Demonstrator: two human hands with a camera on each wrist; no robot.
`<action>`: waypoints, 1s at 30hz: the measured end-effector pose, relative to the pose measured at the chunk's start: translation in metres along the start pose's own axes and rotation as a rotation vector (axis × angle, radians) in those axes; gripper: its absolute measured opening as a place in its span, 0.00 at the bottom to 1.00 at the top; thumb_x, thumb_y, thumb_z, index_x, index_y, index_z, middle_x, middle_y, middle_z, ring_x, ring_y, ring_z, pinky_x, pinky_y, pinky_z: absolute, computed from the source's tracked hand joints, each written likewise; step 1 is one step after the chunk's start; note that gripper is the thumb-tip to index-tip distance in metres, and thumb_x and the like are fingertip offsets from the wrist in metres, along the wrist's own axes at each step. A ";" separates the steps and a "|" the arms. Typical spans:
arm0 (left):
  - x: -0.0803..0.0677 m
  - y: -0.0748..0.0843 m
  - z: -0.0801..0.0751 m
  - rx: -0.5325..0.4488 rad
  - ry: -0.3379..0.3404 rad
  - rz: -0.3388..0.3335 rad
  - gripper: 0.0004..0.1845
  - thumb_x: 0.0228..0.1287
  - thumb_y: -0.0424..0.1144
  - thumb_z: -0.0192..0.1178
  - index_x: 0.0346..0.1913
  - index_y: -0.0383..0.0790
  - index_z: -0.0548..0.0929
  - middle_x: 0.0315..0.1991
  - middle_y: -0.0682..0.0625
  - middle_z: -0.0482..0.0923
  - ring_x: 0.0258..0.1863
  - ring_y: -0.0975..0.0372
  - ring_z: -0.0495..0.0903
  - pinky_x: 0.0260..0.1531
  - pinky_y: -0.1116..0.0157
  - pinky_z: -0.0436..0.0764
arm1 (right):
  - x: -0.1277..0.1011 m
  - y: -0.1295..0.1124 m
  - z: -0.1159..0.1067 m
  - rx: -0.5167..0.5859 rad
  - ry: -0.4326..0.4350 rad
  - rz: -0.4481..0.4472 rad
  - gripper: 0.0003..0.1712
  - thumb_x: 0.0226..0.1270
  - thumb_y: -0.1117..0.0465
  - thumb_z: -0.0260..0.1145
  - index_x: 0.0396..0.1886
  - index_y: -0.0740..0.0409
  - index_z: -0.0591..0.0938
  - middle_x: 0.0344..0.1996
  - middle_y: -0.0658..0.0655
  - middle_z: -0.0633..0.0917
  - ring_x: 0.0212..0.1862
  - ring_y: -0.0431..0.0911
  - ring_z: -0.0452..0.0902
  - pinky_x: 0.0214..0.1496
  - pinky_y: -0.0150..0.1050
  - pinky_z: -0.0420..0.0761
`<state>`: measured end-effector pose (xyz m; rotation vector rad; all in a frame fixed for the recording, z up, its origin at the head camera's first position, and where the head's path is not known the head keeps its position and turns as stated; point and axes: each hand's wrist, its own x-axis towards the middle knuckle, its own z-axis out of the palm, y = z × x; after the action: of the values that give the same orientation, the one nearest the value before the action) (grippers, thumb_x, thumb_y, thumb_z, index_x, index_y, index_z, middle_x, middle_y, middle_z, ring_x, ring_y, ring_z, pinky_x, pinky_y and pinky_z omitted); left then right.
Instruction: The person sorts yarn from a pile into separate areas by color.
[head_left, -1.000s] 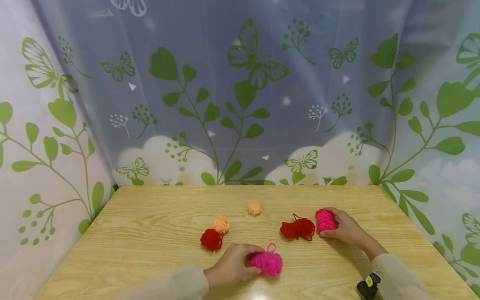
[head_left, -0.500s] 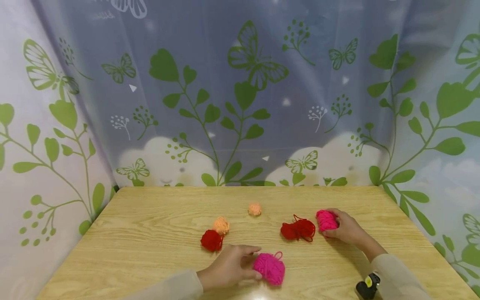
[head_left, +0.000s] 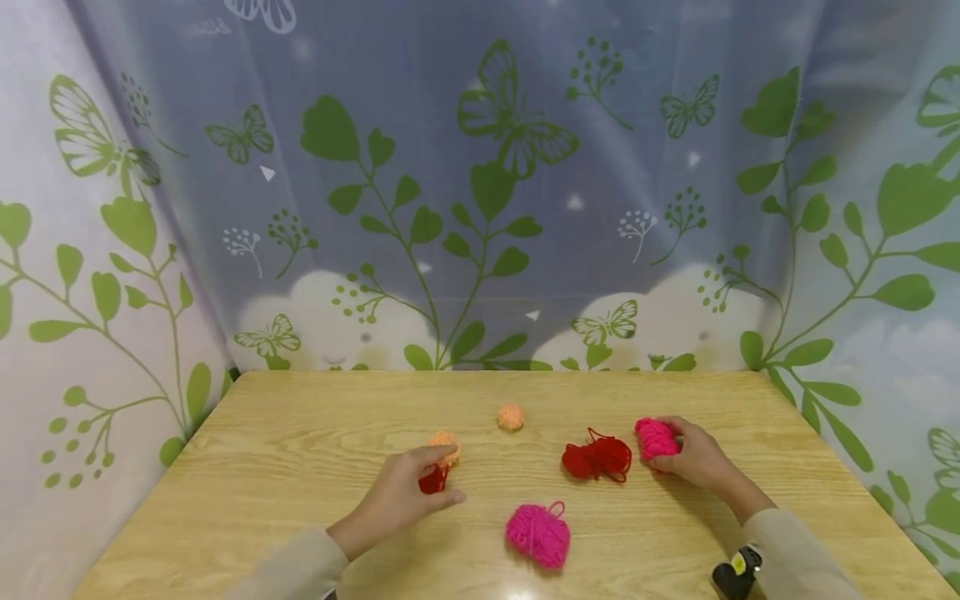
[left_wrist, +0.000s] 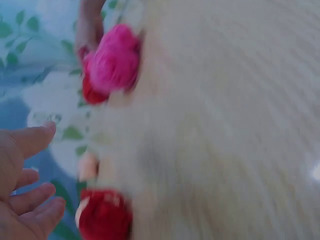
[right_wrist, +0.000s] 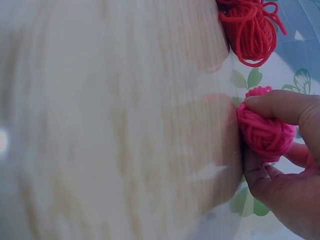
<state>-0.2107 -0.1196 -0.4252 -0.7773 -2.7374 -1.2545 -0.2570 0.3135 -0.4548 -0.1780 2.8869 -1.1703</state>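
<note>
Two hands busy: my left hand [head_left: 401,493] hovers fingers spread beside the red yarn ball [head_left: 432,480]; right hand [head_left: 693,457] pinches a pink yarn ball [head_left: 655,438].

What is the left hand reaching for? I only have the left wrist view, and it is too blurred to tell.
Observer: In the head view the left hand is at the small red yarn ball, partly covering it, beside an orange ball.
Reviewer: And the right hand?
Observer: The right hand pinches a small pink yarn ball between thumb and fingers.
Reviewer: Is the other red yarn wound tight?
Observer: No, the loose red bundle has loops sticking out.
</note>
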 end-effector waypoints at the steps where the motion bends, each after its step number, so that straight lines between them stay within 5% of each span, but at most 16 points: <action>1: 0.000 -0.002 -0.004 0.022 0.030 -0.014 0.33 0.52 0.45 0.72 0.60 0.32 0.77 0.57 0.38 0.77 0.54 0.45 0.78 0.48 0.56 0.81 | 0.000 0.000 0.000 -0.001 0.004 -0.001 0.39 0.52 0.66 0.74 0.60 0.76 0.67 0.49 0.74 0.76 0.47 0.62 0.76 0.44 0.47 0.81; 12: -0.003 -0.026 -0.015 0.002 0.134 -0.173 0.30 0.48 0.35 0.75 0.57 0.33 0.79 0.57 0.38 0.77 0.57 0.46 0.76 0.51 0.55 0.80 | 0.002 0.003 -0.001 -0.006 0.004 -0.006 0.40 0.51 0.65 0.75 0.61 0.76 0.66 0.50 0.75 0.76 0.48 0.62 0.76 0.45 0.47 0.81; 30: -0.005 -0.047 -0.002 0.003 0.145 -0.149 0.27 0.47 0.31 0.74 0.53 0.29 0.81 0.51 0.34 0.80 0.48 0.46 0.81 0.43 0.63 0.83 | 0.000 0.001 0.001 0.011 -0.001 -0.006 0.40 0.51 0.66 0.74 0.61 0.77 0.66 0.50 0.75 0.76 0.48 0.62 0.77 0.44 0.46 0.80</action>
<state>-0.2282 -0.1487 -0.4579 -0.4683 -2.7207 -1.2769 -0.2574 0.3140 -0.4561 -0.1872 2.8806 -1.1867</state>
